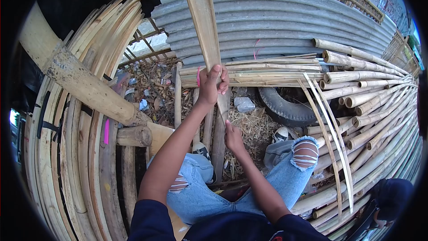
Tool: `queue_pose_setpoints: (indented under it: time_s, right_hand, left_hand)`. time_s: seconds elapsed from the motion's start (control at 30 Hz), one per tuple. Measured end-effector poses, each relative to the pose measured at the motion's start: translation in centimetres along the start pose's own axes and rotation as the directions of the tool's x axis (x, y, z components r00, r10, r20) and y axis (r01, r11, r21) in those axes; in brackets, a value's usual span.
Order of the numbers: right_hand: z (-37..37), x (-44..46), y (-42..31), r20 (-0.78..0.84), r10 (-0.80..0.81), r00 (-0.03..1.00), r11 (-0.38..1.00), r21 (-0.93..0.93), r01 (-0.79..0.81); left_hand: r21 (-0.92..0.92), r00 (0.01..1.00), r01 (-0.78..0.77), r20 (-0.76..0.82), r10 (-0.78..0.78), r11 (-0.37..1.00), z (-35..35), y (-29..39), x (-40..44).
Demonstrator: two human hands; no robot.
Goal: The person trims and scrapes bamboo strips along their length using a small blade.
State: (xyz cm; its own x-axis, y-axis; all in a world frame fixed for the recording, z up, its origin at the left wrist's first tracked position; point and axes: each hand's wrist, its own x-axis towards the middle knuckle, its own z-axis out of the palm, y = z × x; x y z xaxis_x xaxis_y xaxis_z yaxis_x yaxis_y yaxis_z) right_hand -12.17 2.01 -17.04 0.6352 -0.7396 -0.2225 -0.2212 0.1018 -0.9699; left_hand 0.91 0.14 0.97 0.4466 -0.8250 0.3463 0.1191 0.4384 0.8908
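Note:
A long, wide split bamboo slat [201, 15] rises away from me, its pale hollow side facing up. Around its lower part my left hand [211, 85] is closed, thumb on top. Closer to my body, my right hand [234, 138] is closed on what looks like a knife [223, 115], its thin dark blade lying against the slat's lower end. Much of the handle is hidden in the fingers. Below the hands stands a narrow wooden post [219, 145], between my legs.
Bamboo poles [356, 76] are piled on the right, with two thin strips [335, 151] leaning across them. Split slats [58, 165] and a thick bamboo post [84, 78] stand left. Ahead are a tyre [285, 109], bundled strips [272, 78] and corrugated sheeting [276, 18]. Someone's dark-clothed leg [392, 198] shows lower right.

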Motion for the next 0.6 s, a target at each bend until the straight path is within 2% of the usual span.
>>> queue_pose_setpoints:
  time_s: [0.03,0.1,0.13,0.17,0.23,0.3,0.37,0.43,0.5,0.53,0.6]
  right_hand:
    - [-0.1,-1.1,-1.8,-0.005,0.010,1.000,1.000,0.005,-0.010]
    - [-0.1,-2.0,-4.3,-0.091,-0.206,0.974,0.979,-0.031,0.204]
    - [0.0,-2.0,-4.2,-0.128,-0.239,0.963,0.969,-0.099,0.227]
    - [-0.2,-1.4,-2.4,-0.136,-0.234,0.963,0.970,-0.099,0.222]
    - [-0.6,0.0,1.1,-0.143,-0.131,0.981,0.938,-0.339,0.076]
    - [-0.3,1.0,0.4,-0.176,-0.146,0.973,0.942,-0.324,0.083]
    - [-0.3,0.1,-1.0,-0.016,0.003,1.000,0.996,-0.091,-0.004]
    - [-0.2,-0.5,-3.6,-0.040,-0.021,0.999,0.996,-0.088,0.018]
    - [-0.3,-1.7,-5.8,-0.112,-0.153,0.982,0.986,-0.087,0.144]
    - [-0.5,-1.4,-5.1,-0.135,-0.094,0.986,0.982,-0.174,0.070]
    - [-0.5,-0.4,0.2,-0.155,-0.106,0.982,0.970,-0.233,0.068]
  left_hand:
    - [-0.001,1.000,0.012,0.003,-0.012,1.000,-0.1,0.0,-0.3]
    - [0.022,1.000,-0.004,0.012,0.004,1.000,0.1,0.2,-0.3]
    - [0.036,1.000,-0.010,0.012,0.009,0.999,0.4,0.2,-0.5]
    - [0.033,1.000,-0.004,0.019,0.003,0.999,0.5,0.1,-0.6]
    - [0.050,1.000,-0.023,-0.009,0.023,0.998,0.8,0.2,-0.7]
    - [0.059,0.999,-0.033,-0.020,0.034,0.998,0.4,0.0,0.3]
    - [0.020,0.999,-0.033,-0.041,0.034,0.999,-0.2,-0.1,-0.1]
    - [-0.018,1.000,-0.029,-0.013,0.028,0.999,-0.1,0.2,0.1]
    - [0.047,1.000,-0.027,0.016,0.026,0.999,0.4,0.0,-0.4]
    - [0.042,1.000,-0.024,0.009,0.024,0.999,0.6,-0.2,-0.6]
    - [0.070,0.999,-0.004,0.045,0.001,0.998,1.2,-0.4,-0.5]
